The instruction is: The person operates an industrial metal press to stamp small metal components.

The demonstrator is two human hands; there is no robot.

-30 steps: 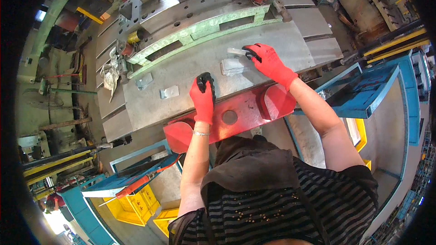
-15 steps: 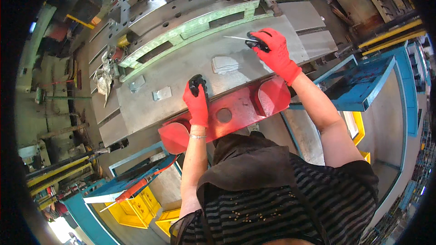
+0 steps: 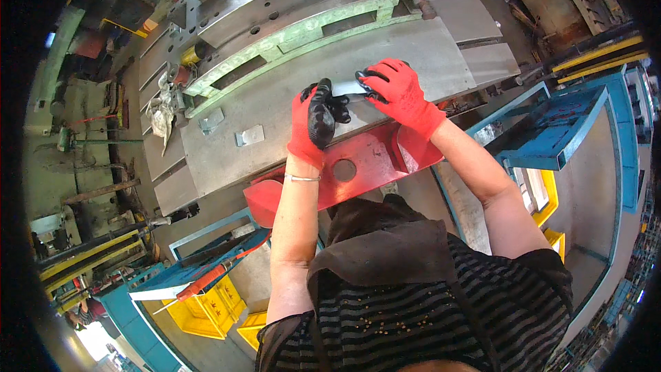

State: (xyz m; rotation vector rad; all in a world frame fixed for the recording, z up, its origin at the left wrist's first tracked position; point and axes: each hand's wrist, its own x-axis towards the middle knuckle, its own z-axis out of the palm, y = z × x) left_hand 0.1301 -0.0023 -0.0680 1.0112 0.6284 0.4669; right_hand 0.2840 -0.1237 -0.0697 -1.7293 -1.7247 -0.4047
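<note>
My right hand (image 3: pixel 398 93), in a red glove with black fingertips, pinches a thin pale flat metal piece (image 3: pixel 349 88) above the steel table. Close against its left end is my left hand (image 3: pixel 317 120), gloved the same way, with the fingers curled. Whether those fingers grip the piece or something else is hidden. The two hands cover the spot below them on the table. To the left, a small flat metal piece (image 3: pixel 249 136) lies on the steel surface (image 3: pixel 289 103), and a second thin one (image 3: pixel 211 121) rests farther left.
A red press guard panel (image 3: pixel 368 158) with a round hole runs along the table's near edge. Beyond the hands stands a pale green slotted bar (image 3: pixel 296 45) before a steel die block (image 3: pixel 282 7). Blue stands (image 3: pixel 558 131) and yellow bins (image 3: pixel 206 310) flank me; a red-handled tool (image 3: pixel 201 282) hangs left.
My right hand has moved left and down with its thin piece. My left hand has moved up and right to meet it. The small stack of flat pieces between them no longer shows.
</note>
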